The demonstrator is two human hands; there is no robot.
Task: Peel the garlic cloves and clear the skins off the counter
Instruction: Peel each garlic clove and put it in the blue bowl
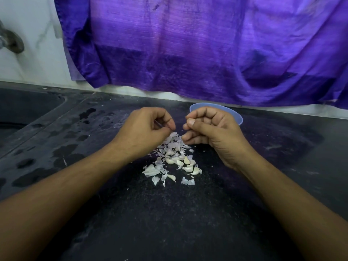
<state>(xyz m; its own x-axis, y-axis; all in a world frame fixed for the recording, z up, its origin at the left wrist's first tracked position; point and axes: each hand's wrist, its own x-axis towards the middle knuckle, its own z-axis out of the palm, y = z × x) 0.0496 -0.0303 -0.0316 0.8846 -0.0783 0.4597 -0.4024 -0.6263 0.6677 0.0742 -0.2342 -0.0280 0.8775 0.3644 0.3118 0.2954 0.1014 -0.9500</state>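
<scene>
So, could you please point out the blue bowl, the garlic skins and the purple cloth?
blue bowl [236, 116], head view, on the visible right part of its rim.
garlic skins [174, 146], head view, on the upper middle of the pile.
purple cloth [188, 49], head view, on its middle.

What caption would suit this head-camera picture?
Left hand and right hand, both curled, above garlic skins and cloves on a dark counter, blue bowl behind.

- A dark speckled stone counter [169, 213] fills the lower half, with wet patches [64, 151] on its left part.
- A sunken dark sink [24, 108] sits at the far left.
- A white marbled wall [33, 59] rises behind, bearing 1 metal tap fitting [13, 42].
- A wrinkled purple cloth [197, 49] hangs over most of the wall, its hem just above the counter.
- The light is soft.
</scene>
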